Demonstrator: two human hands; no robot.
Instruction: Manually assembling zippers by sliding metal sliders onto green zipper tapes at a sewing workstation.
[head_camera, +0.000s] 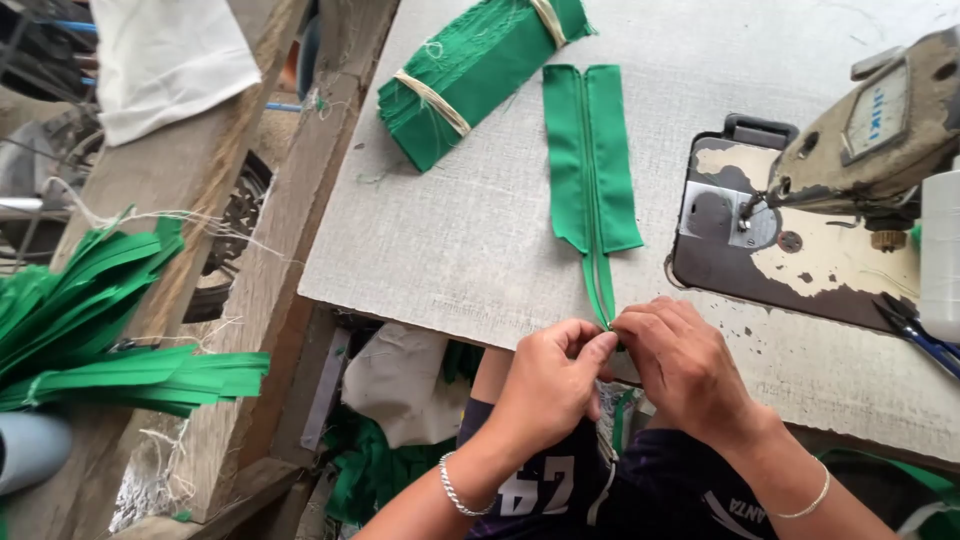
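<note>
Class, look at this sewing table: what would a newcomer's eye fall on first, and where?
Both hands, left hand and right hand, pinch the end of a green zipper strip at the table's near edge. Behind lies a tied bundle of green fabric; the worn sewing machine stands at right.

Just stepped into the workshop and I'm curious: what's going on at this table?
A person pinches the near end of a green zipper piece with both hands, the left hand and the right hand meeting at the table edge. A tied green fabric bundle lies beyond, a sewing machine to the right.
</note>
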